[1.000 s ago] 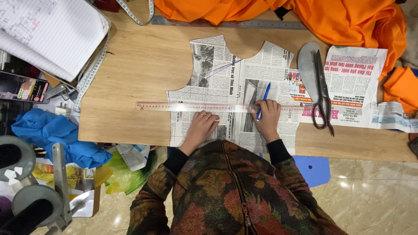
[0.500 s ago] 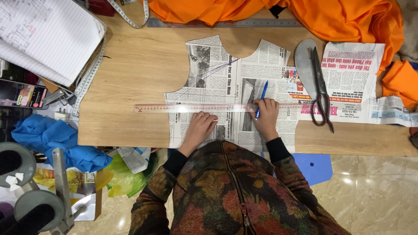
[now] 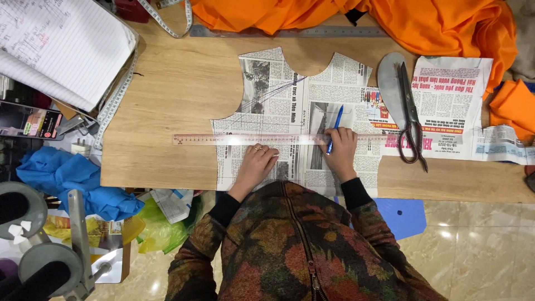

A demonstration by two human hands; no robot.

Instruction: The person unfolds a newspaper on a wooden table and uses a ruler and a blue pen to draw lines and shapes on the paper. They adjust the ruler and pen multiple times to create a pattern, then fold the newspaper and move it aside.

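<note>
A newspaper pattern piece (image 3: 278, 106), cut with a curved neckline and armhole, lies flat on the wooden table (image 3: 167, 100). A long clear ruler (image 3: 223, 139) lies across it from left to right. My left hand (image 3: 255, 164) presses flat on the paper just below the ruler, fingers touching its edge. My right hand (image 3: 340, 150) holds a blue pen (image 3: 334, 127) with its tip against the ruler's edge on the newspaper.
Large black scissors (image 3: 409, 114) rest on another newspaper sheet (image 3: 451, 106) at the right. Orange fabric (image 3: 356, 17) is heaped along the far edge, behind a metal ruler (image 3: 290, 32). A lined notebook (image 3: 56, 44), tape measure (image 3: 117, 95) and blue cloth (image 3: 67, 181) sit left.
My right hand and the blue pen have shifted slightly along the ruler. My left hand stays pressed on the paper, and the ruler has not moved.
</note>
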